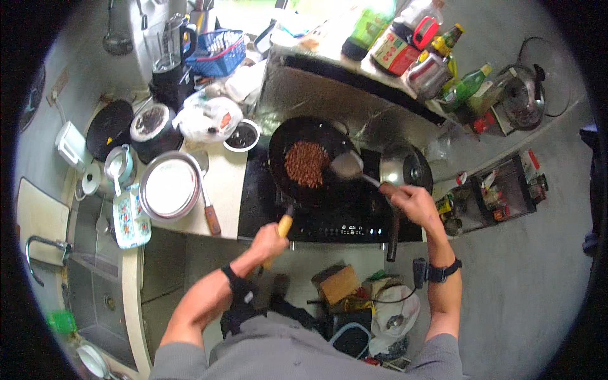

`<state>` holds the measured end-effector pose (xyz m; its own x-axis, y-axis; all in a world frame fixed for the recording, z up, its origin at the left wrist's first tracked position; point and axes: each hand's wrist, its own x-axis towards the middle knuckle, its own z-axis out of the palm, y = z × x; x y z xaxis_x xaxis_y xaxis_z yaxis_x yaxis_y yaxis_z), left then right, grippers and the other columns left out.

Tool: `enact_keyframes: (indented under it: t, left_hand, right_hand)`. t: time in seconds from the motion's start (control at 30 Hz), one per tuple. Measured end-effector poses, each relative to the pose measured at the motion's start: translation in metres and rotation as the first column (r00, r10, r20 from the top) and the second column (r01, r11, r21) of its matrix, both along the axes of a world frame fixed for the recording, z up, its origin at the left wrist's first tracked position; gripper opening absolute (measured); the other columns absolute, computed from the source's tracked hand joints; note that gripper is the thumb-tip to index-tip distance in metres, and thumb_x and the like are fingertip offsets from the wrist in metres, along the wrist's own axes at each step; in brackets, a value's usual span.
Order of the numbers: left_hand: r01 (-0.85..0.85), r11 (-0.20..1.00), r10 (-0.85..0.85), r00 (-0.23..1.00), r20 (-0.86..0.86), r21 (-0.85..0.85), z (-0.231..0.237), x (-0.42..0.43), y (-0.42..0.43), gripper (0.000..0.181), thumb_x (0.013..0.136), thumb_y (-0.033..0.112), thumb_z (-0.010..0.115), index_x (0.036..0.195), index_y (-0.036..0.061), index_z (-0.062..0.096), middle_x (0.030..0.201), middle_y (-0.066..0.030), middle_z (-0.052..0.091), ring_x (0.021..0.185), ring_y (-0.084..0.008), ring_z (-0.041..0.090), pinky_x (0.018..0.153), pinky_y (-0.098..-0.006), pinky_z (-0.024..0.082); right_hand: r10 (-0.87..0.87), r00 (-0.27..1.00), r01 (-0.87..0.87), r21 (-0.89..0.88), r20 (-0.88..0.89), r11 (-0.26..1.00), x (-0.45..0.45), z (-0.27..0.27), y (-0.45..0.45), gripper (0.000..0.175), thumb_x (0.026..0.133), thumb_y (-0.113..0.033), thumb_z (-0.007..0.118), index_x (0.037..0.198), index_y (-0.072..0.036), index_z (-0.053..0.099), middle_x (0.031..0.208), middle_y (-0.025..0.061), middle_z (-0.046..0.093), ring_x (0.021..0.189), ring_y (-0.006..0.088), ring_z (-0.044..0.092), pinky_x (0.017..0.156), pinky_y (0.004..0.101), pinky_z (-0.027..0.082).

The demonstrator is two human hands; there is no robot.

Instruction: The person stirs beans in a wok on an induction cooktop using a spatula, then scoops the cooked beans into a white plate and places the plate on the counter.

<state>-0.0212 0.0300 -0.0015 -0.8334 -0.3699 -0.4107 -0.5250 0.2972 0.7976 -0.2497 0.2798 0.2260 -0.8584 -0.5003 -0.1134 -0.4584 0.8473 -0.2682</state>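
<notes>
My left hand (270, 244) is closed around the yellow handle of a black wok (285, 187) on the black glass cooktop (259, 213). Small reddish-brown pieces, perhaps peanuts or beans, lie heaped in the wok (306, 164). In my right hand (416, 207) is the wooden grip of a metal wok spatula (348, 165), whose blade is over the right side of the wok, just right of the heap. The blade looks slightly blurred. Right of the wok, a pan with a metal lid (399, 164) stands on the cooktop, its dark handle pointing towards me.
Left of the cooktop are a metal bowl (171, 186) with white contents, a second wooden-handled spatula (212, 221), a dark-filled white bowl (242, 136) and a plastic bag (209, 118). Bottles (394, 50) line the ledge behind. A sink (102, 294) lies far left; boxes (339, 284) sit low before me.
</notes>
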Motion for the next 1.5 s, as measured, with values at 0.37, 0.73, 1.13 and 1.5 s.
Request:
enact_keyframes:
  t: [0.37,0.73,1.13,1.5]
  left_hand:
    - [-0.005,0.992,-0.011,0.992,0.126,0.127,0.000,-0.005,0.006,0.029,0.073,0.014,0.061,0.093,-0.0069,0.062,0.077,-0.0224,0.068,0.071,-0.0330,0.069,0.066,-0.0426,0.054]
    - [0.023,0.993,-0.042,0.986,0.163,0.119,0.017,-0.011,0.009,0.025,0.074,0.012,0.060,0.087,-0.0084,0.063,0.069,-0.0173,0.067,0.061,-0.0278,0.068,0.058,-0.0390,0.053]
    - [0.022,0.996,-0.037,0.986,0.161,0.091,0.009,-0.013,0.013,0.024,0.075,0.011,0.059,0.087,-0.0087,0.063,0.068,-0.0194,0.067,0.063,-0.0296,0.069,0.059,-0.0394,0.053]
    - [0.040,0.991,-0.065,0.977,0.203,0.125,0.007,-0.015,0.012,0.026,0.075,0.010,0.057,0.091,-0.0092,0.064,0.071,-0.0208,0.068,0.065,-0.0301,0.070,0.061,-0.0397,0.054]
  right_hand:
    - [0.058,0.980,-0.099,0.211,0.192,0.972,-0.008,-0.046,-0.018,0.039,0.076,-0.042,0.071,0.091,-0.007,0.074,0.079,0.0167,0.068,0.073,0.0269,0.066,0.070,0.0378,0.052]
    - [-0.099,0.857,0.222,-0.190,0.506,0.956,-0.032,-0.072,-0.033,0.029,0.084,-0.028,0.069,0.095,-0.001,0.071,0.066,0.0023,0.059,0.052,0.0097,0.049,0.043,0.0257,0.037]
    - [-0.081,0.773,0.392,-0.373,0.630,0.841,-0.016,-0.136,-0.084,0.031,0.084,-0.030,0.071,0.094,0.000,0.069,0.067,0.0033,0.059,0.046,0.0091,0.047,0.040,0.0251,0.033]
    - [-0.127,0.970,0.121,0.044,0.206,0.992,-0.037,-0.104,-0.042,0.040,0.082,-0.040,0.070,0.085,0.000,0.072,0.064,0.0088,0.061,0.053,0.0145,0.053,0.051,0.0335,0.043]
